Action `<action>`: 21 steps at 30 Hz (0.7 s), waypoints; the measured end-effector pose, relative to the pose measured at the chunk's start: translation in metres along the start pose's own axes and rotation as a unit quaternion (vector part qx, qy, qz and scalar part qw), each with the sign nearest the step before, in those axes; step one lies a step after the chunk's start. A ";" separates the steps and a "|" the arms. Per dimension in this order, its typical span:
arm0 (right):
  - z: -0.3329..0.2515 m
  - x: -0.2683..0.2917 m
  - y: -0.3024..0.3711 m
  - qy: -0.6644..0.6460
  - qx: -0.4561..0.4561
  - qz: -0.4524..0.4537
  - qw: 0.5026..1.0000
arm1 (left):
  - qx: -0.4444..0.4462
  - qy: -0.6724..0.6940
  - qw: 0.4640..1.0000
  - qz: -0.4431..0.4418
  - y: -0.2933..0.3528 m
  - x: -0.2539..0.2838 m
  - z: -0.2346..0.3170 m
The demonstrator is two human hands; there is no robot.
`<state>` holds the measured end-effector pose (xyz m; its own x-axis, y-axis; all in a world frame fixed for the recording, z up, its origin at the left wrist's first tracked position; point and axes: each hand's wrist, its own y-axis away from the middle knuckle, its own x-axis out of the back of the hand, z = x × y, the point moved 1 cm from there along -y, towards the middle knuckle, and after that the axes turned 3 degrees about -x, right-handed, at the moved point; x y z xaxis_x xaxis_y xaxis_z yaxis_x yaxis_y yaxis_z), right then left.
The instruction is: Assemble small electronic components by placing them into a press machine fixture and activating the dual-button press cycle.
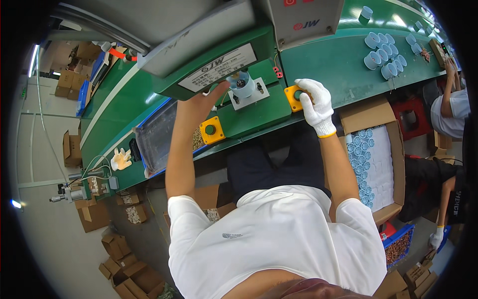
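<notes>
My bare left hand (206,102) reaches under the green press head (216,65). Its thumb side lies at the edge of a light blue plastic cup (242,88), while the press head covers most of the fingers. The cup stands on a pale metal plate (252,95) with black fittings, and something dark shows inside it. In a white knit glove, my right hand (316,102) curls over a yellow push-button box (290,101), its fingers and thumb on either side of the green button. A second yellow push-button box (212,130) sits on the bench front, below my left wrist.
Light blue cups (383,50) stand grouped at the back right. A carton (368,115) of similar parts lies beside my right arm. Left of me are a dark-covered tray (162,132) and a loose glove (121,159). Co-workers (450,109) work at the right.
</notes>
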<state>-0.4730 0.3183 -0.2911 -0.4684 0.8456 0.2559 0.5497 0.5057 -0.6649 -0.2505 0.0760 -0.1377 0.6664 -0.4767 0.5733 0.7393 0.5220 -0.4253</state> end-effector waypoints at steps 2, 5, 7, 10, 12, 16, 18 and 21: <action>0.000 0.002 0.000 0.005 0.002 0.002 1.000 | 0.068 -0.044 0.988 -0.133 -0.021 -0.001 0.008; -0.004 0.011 -0.003 0.034 -0.001 0.012 0.999 | 0.008 -0.138 0.969 -0.203 -0.044 -0.014 0.001; -0.010 0.011 -0.004 0.050 0.011 0.011 0.999 | 0.014 -0.122 0.963 -0.239 -0.045 -0.022 -0.017; -0.010 0.006 -0.002 0.068 0.024 0.010 0.997 | 0.059 -0.128 0.948 -0.286 -0.043 -0.016 -0.024; -0.006 0.005 -0.003 0.046 0.011 -0.015 0.999 | 0.068 -0.151 0.948 -0.270 -0.044 -0.015 -0.023; -0.009 0.013 -0.001 0.049 -0.018 -0.034 0.998 | 0.136 -0.129 0.952 -0.240 -0.049 -0.022 0.002; -0.008 0.016 -0.002 0.046 -0.013 -0.034 0.998 | 0.114 -0.140 0.947 -0.265 -0.054 -0.023 -0.010; -0.007 0.008 -0.007 0.054 0.026 -0.021 0.998 | 0.069 -0.156 0.942 -0.291 -0.058 -0.018 -0.016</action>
<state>-0.4760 0.3230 -0.2788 -0.4116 0.8385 0.3571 0.4927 0.5344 -0.6868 -0.3038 0.0434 -0.1346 0.0766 -0.4909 0.8679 0.9366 0.3339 0.1062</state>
